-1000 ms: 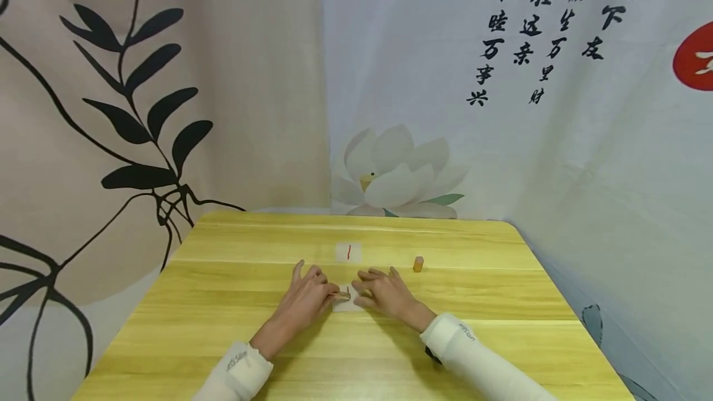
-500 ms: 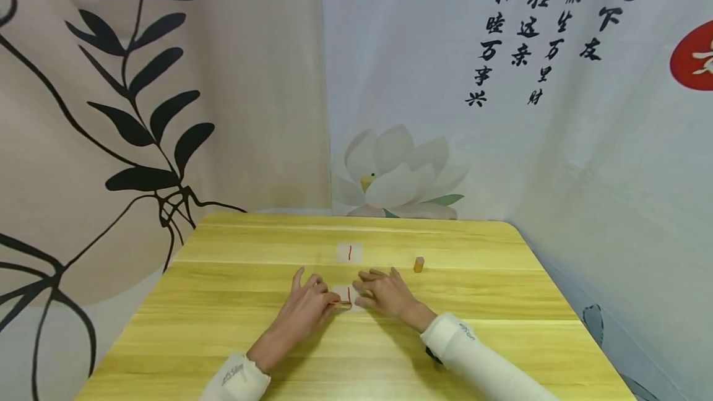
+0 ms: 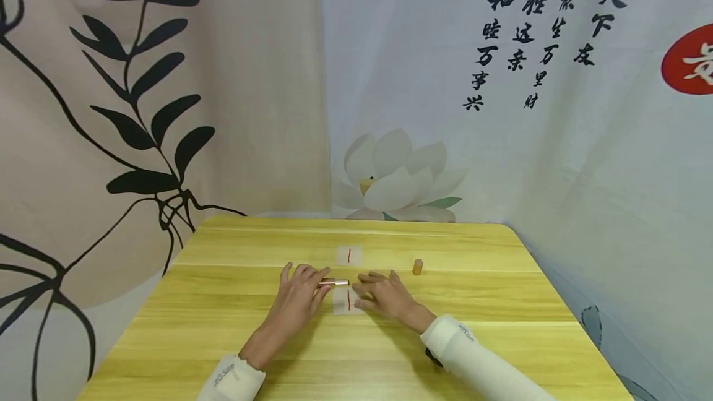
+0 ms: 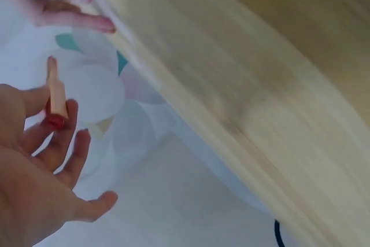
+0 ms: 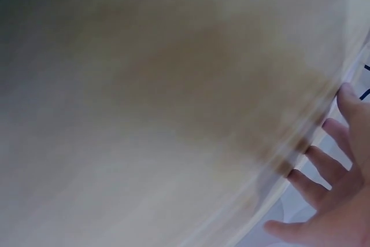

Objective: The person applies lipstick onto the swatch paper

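My left hand (image 3: 299, 293) pinches a lipstick (image 3: 336, 282) between thumb and fingers, tip pointing right. It appears over the far edge of the nearer white paper (image 3: 341, 310), which bears a red stroke. In the left wrist view, the lipstick (image 4: 56, 98) shows a narrow tip and a red base. My right hand (image 3: 388, 296) rests at the paper's right side, fingers spread and fingertips down. In the right wrist view, the right hand (image 5: 341, 183) holds nothing. The upright orange-gold cap (image 3: 418, 267) stands to the right, apart from both hands.
A second white paper (image 3: 342, 257) with a red stroke lies farther back on the wooden table (image 3: 234, 327). Printed curtains (image 3: 267, 110) hang behind and beside the table.
My left hand drew the lipstick down the nearer paper, where the red stroke grew longer. It has since lifted away toward the paper's far edge. My right hand stayed in place.
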`<action>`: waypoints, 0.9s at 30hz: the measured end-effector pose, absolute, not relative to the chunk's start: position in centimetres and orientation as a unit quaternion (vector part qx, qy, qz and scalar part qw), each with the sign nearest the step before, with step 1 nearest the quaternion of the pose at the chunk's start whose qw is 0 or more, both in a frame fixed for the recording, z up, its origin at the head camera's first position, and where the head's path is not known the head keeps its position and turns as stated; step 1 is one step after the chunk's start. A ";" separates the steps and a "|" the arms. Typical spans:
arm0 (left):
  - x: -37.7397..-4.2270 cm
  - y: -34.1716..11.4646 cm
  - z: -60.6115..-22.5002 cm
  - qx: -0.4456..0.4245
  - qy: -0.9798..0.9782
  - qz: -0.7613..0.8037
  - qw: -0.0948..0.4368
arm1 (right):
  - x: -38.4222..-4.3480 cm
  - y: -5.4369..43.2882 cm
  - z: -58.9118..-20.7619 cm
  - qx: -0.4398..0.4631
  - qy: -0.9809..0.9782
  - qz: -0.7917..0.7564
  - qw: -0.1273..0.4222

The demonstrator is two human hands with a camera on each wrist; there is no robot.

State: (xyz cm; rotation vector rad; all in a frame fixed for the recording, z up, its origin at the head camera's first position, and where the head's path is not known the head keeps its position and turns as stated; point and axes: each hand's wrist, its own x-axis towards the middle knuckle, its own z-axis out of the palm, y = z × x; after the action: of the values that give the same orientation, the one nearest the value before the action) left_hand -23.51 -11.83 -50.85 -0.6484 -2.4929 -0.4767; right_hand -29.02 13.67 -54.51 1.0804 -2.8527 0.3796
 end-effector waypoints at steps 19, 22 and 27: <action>-25.2 -9.8 -49.4 -0.167 -0.891 -0.367 0.209 | -29.8 12.8 -52.2 0.337 -0.874 0.339 0.082; -25.4 -9.6 -49.3 -0.165 -0.887 -0.382 0.200 | -29.8 12.3 -51.5 0.321 -0.857 0.390 0.103; -25.4 -9.4 -49.3 -0.165 -0.878 -0.405 0.195 | -29.6 11.8 -50.6 0.281 -0.835 0.458 0.120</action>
State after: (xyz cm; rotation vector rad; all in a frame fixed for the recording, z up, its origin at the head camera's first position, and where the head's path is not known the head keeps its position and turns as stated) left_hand -25.44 -9.39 -49.27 -0.4638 -2.4616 -1.1351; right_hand -29.65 11.77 -50.56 0.8212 -2.4405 1.3372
